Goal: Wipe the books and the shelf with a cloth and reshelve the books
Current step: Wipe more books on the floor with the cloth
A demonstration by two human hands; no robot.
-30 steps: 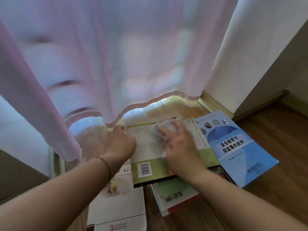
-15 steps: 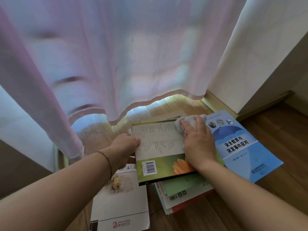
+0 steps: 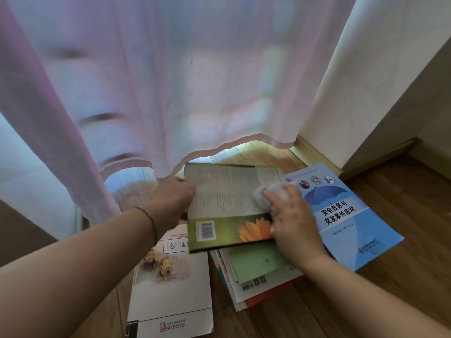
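**Cloth at the book's right edge, cover stretching leftward**

Our right hand (image 3: 296, 223) presses the cloth (image 3: 269, 195) flat-fingered onto the green book (image 3: 227, 206), near its right edge. The book's long axis seems to run away from us; its unwiped cover lies to the left of that hand, so we judge the next stroke goes leftward. Our left hand (image 3: 174, 201) grips the book's left edge, steadying it. The back cover faces up: pale text panel, barcode, orange flower. It rests on a stack (image 3: 253, 276) on the floor, beside a blue book (image 3: 346, 215).
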